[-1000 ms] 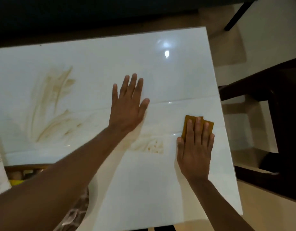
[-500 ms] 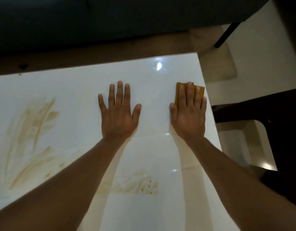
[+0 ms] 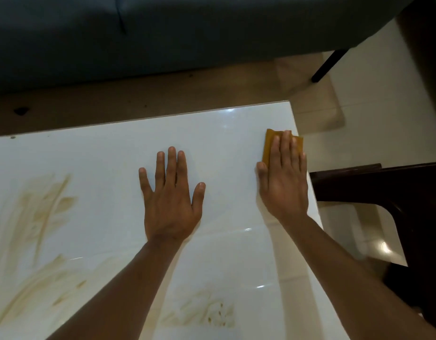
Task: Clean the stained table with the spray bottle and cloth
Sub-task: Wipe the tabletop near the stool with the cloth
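The glossy white table (image 3: 231, 261) carries brown smears at the left (image 3: 42, 217) and a smaller stained patch (image 3: 204, 312) near the front. A folded yellow-brown cloth (image 3: 269, 146) lies near the table's far right corner. My right hand (image 3: 284, 180) presses flat on it with straight fingers, covering most of it. My left hand (image 3: 171, 197) rests flat on the bare tabletop in the middle, fingers spread, holding nothing. No spray bottle is in view.
A dark grey sofa (image 3: 163, 33) runs along the far side, with a black leg (image 3: 327, 66) at its right end. A dark wooden piece of furniture (image 3: 396, 192) stands just off the table's right edge. Pale floor lies between them.
My right hand has slid the cloth away from me along the right edge, up to the far corner. My left hand stays flat on the table.
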